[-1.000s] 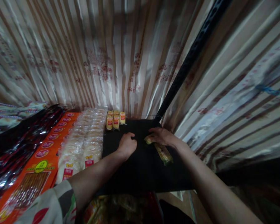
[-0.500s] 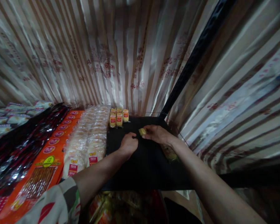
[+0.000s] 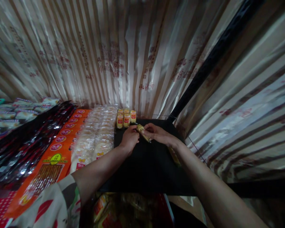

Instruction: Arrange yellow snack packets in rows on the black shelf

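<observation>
At the far left, small white packets are lying in rows, and dark, glossy packs are stretching beside them. Next, an orange pack is showing thin brown sticks through its window, with a patterned sleeve covering its lower end. Clear-wrapped pale discs are lying to its right in two long columns. Small yellow packets with red labels are standing close together at the back of a black shelf. Just in front of them, the left hand is resting with its fingers curled in; I cannot tell whether they are gripping the near end of the yellow wrapped packet beside them. That packet is slanting between the two hands, in front of the standing group. The right hand is pinching it, thumb and fingers closed around its side. Under the right wrist, another packet is lying partly hidden on the shelf. Farther right, a black post is leaning across the striped curtain.
</observation>
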`<move>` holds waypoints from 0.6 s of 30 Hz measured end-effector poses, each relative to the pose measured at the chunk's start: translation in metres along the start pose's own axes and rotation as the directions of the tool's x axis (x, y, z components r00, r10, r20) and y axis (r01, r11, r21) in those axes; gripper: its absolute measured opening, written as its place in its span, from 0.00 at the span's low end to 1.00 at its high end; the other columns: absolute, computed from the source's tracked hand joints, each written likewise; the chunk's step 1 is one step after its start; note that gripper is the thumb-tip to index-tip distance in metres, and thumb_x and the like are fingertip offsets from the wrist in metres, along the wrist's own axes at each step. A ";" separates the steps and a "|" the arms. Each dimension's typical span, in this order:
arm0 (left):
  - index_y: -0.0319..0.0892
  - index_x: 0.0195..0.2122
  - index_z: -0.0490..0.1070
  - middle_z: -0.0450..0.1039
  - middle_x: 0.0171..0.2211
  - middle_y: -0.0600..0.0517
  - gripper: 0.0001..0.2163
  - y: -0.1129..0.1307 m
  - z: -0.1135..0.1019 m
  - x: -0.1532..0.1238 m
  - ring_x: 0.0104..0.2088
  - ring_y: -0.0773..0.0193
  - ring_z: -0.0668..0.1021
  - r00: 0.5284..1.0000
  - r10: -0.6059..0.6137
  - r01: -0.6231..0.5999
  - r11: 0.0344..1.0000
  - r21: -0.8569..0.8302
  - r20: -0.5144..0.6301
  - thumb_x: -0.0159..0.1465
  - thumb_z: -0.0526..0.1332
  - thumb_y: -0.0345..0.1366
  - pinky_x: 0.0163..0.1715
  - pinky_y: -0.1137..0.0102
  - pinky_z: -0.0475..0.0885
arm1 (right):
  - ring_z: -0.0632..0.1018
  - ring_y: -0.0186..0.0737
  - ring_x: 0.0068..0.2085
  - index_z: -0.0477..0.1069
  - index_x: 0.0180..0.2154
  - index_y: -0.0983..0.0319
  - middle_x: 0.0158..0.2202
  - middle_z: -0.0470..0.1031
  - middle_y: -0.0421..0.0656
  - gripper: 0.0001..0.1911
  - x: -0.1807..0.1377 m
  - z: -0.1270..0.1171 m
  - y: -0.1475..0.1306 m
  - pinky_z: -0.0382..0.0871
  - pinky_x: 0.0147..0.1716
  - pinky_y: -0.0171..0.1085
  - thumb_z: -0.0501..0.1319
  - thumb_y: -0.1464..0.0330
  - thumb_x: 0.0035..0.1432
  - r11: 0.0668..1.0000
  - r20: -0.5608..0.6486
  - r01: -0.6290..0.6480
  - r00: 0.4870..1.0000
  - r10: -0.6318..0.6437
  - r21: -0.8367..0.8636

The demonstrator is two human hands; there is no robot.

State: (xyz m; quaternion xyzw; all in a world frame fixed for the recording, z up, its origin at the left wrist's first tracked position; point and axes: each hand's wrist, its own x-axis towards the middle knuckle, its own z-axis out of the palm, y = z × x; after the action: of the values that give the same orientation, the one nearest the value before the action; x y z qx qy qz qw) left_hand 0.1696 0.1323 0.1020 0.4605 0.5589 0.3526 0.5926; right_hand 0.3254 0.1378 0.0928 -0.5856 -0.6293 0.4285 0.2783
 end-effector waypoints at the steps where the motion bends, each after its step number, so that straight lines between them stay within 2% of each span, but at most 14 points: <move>1: 0.41 0.47 0.67 0.72 0.40 0.50 0.19 0.001 -0.001 0.000 0.31 0.71 0.74 1.000 0.019 -0.019 1.000 0.015 -0.006 0.54 0.55 0.24 0.23 0.80 0.66 | 0.69 0.30 0.27 0.65 0.35 0.61 0.28 0.69 0.37 0.26 0.000 0.001 0.001 0.63 0.25 0.30 0.61 0.47 0.45 0.998 0.015 -0.020 1.000 0.019 0.063; 4: 0.39 0.38 0.70 0.73 0.37 0.50 0.10 0.003 -0.005 0.002 0.35 0.68 0.75 0.996 0.091 -0.091 0.995 0.049 -0.001 0.55 0.57 0.27 0.26 0.79 0.67 | 0.69 0.29 0.26 0.67 0.33 0.61 0.26 0.68 0.36 0.25 -0.003 0.003 0.001 0.62 0.24 0.29 0.62 0.47 0.45 0.983 0.045 -0.061 0.998 0.054 0.172; 6: 0.38 0.33 0.70 0.73 0.34 0.50 0.05 0.003 -0.007 0.004 0.35 0.67 0.75 0.993 0.113 -0.113 0.992 0.049 -0.014 0.55 0.59 0.30 0.28 0.78 0.68 | 0.70 0.29 0.25 0.68 0.33 0.61 0.26 0.70 0.37 0.24 -0.004 0.007 0.001 0.61 0.22 0.28 0.61 0.47 0.46 0.962 0.067 -0.089 0.995 0.074 0.257; 8: 0.38 0.32 0.68 0.73 0.32 0.50 0.04 0.004 -0.006 0.006 0.32 0.67 0.76 0.994 0.103 -0.102 0.995 0.016 -0.043 0.55 0.60 0.31 0.27 0.77 0.69 | 0.71 0.29 0.24 0.69 0.34 0.61 0.26 0.72 0.38 0.24 -0.003 0.010 0.001 0.59 0.20 0.27 0.60 0.47 0.48 0.932 0.103 -0.127 0.990 0.097 0.341; 11: 0.37 0.33 0.65 0.73 0.31 0.50 0.06 0.003 -0.003 0.009 0.28 0.69 0.75 0.995 0.063 -0.067 0.997 -0.048 -0.081 0.54 0.61 0.29 0.25 0.76 0.69 | 0.73 0.30 0.24 0.70 0.37 0.61 0.28 0.75 0.41 0.23 -0.001 0.014 0.004 0.58 0.17 0.26 0.57 0.48 0.52 0.897 0.138 -0.172 0.982 0.126 0.408; 14: 0.38 0.38 0.64 0.73 0.30 0.52 0.10 -0.001 0.001 0.013 0.24 0.72 0.74 0.993 0.042 -0.047 0.998 -0.047 -0.109 0.55 0.60 0.28 0.23 0.78 0.68 | 0.73 0.29 0.24 0.71 0.37 0.62 0.32 0.77 0.43 0.23 0.000 0.015 0.008 0.57 0.16 0.26 0.55 0.49 0.55 0.882 0.118 -0.181 0.983 0.144 0.435; 18: 0.40 0.45 0.63 0.73 0.32 0.52 0.14 -0.009 0.003 0.023 0.26 0.72 0.75 0.984 0.091 -0.084 0.995 0.052 -0.153 0.56 0.59 0.29 0.26 0.77 0.69 | 0.75 0.30 0.29 0.72 0.37 0.62 0.35 0.76 0.43 0.21 -0.001 0.015 0.013 0.63 0.22 0.26 0.58 0.51 0.54 0.890 0.060 -0.156 0.988 0.144 0.429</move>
State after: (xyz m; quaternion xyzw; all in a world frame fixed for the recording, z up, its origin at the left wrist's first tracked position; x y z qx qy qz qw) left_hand 0.1750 0.1504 0.0855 0.4690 0.5906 0.4003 0.5206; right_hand 0.3195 0.1329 0.0748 -0.5505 -0.4753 0.5851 0.3588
